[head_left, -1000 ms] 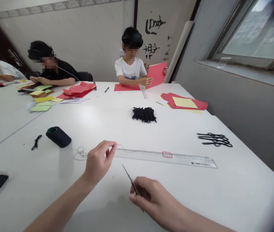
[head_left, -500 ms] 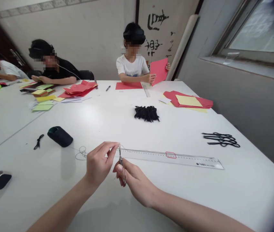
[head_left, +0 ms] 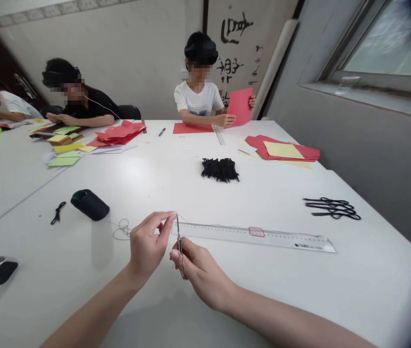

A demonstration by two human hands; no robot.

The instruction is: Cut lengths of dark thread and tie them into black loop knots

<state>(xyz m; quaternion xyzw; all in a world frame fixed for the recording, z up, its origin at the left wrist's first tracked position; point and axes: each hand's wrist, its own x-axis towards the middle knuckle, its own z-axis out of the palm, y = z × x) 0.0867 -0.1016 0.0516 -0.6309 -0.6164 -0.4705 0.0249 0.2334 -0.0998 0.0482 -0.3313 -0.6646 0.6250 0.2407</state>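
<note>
The left hand pinches thread, the right hand grips scissors; I'd keep thread taut along the ruler toward three o'clock.

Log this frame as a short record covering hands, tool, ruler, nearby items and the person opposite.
Left hand: pinching thin thread
Right hand: holding scissors, blades upward beside left fingertips; whether cutting, unclear
Ruler: clear, flat, thread along its far edge
Left side: dark spool on its side
Right side: looped black cords
Person opposite: holding red sheet
</note>
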